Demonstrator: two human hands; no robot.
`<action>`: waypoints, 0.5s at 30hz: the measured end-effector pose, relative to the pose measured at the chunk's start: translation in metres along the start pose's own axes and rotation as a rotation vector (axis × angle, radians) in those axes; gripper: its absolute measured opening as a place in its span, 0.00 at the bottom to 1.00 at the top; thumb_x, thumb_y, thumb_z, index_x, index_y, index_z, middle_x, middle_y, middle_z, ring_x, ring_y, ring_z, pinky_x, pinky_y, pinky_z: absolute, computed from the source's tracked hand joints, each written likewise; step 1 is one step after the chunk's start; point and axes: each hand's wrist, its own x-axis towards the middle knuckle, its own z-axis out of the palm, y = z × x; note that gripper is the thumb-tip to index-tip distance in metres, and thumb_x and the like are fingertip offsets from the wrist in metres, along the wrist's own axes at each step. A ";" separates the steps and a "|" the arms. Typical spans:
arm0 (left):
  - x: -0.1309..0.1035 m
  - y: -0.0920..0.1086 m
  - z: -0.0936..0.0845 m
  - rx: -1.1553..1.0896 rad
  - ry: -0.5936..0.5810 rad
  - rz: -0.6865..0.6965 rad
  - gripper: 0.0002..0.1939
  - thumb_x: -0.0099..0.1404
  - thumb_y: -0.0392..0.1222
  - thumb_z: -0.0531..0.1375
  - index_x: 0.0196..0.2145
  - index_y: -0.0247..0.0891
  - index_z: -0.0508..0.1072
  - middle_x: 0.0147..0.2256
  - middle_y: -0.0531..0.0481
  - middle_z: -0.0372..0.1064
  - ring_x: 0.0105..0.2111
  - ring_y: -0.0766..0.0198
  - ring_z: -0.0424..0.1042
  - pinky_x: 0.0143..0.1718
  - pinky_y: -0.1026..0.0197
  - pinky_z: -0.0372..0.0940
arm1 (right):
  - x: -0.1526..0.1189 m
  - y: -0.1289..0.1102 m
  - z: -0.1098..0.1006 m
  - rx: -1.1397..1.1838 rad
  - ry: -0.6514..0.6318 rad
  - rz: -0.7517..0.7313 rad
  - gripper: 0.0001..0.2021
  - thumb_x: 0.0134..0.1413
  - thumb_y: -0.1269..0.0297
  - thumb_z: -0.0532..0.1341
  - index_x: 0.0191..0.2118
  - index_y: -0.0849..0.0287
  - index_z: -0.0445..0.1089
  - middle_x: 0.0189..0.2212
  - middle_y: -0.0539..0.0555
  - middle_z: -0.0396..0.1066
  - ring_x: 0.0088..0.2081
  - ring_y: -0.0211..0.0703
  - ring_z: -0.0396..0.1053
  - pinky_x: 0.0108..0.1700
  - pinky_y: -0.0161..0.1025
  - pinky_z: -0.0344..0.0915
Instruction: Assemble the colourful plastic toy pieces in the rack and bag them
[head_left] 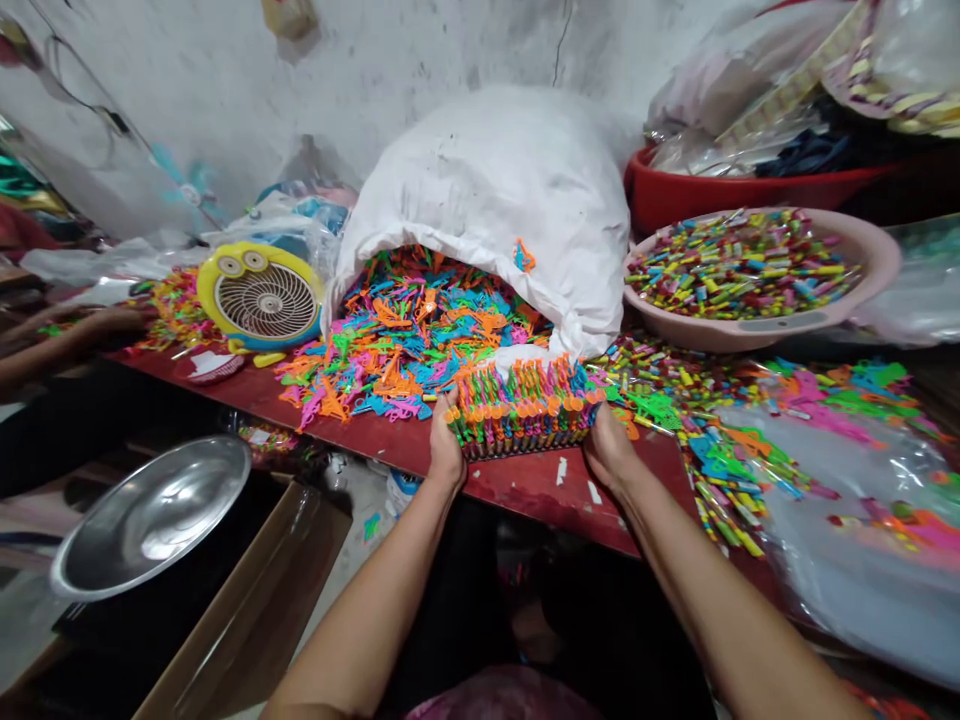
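Red tabletop (pixel 517 492); hands (pixel 448 446), rack (pixel 525 410) held between

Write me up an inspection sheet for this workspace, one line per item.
Surface: red table, pale patches near its front edge.
Work items: packed rack of bright plastic pieces; loose pile spilling from a white sack; pink basin of small multicoloured pieces.
Clutter: loose pieces and clear plastic at right; yellow-rimmed fan at left.
Hands: left hand holds the rack's left end, right hand its right end.
Cables: dark cord along the wall, upper left.
Surroundings: cracked grey wall; metal bowl at lower left; another person's arm at far left.
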 end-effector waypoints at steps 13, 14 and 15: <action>-0.032 0.021 0.010 -0.260 -0.121 -0.087 0.29 0.73 0.60 0.46 0.61 0.43 0.68 0.61 0.51 0.67 0.65 0.56 0.60 0.68 0.52 0.51 | 0.020 0.002 -0.005 0.244 0.088 0.062 0.21 0.55 0.39 0.60 0.42 0.51 0.74 0.40 0.49 0.79 0.50 0.48 0.74 0.56 0.50 0.69; -0.036 0.023 0.009 -0.279 -0.136 -0.100 0.29 0.73 0.61 0.46 0.62 0.44 0.67 0.62 0.52 0.65 0.65 0.57 0.59 0.68 0.52 0.50 | 0.020 0.000 -0.005 0.262 0.092 0.057 0.20 0.55 0.40 0.60 0.41 0.51 0.74 0.40 0.49 0.79 0.50 0.47 0.74 0.56 0.49 0.69; -0.039 0.025 0.007 -0.293 -0.149 -0.116 0.30 0.72 0.61 0.45 0.62 0.45 0.66 0.63 0.52 0.64 0.66 0.57 0.57 0.69 0.52 0.49 | 0.020 -0.001 -0.005 0.277 0.085 0.054 0.20 0.56 0.41 0.60 0.41 0.52 0.74 0.40 0.49 0.79 0.50 0.46 0.74 0.56 0.49 0.69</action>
